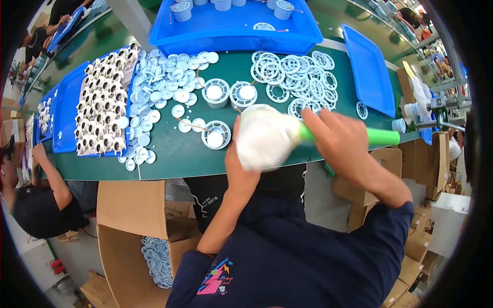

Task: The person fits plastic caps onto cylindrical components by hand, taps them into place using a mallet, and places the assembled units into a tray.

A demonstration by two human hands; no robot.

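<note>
My right hand is wrapped round the bright green handle of a mallet. The mallet's big head, covered in white cloth, looks slightly blurred and hangs over the front part of the table. Partly behind that head is my left hand, its fingers hidden. Whatever lies under the head cannot be made out. Just left of it, a pale blue round housing with a white centre and a thin brown wire sits on the table. Two similar housings, one on the left and one on the right, stand farther back.
Pale blue rings are heaped at right, round caps at left. Beyond them lies a blue tray of white parts. A large blue bin holds more housings. An upright blue tray leans at right. One person works at left.
</note>
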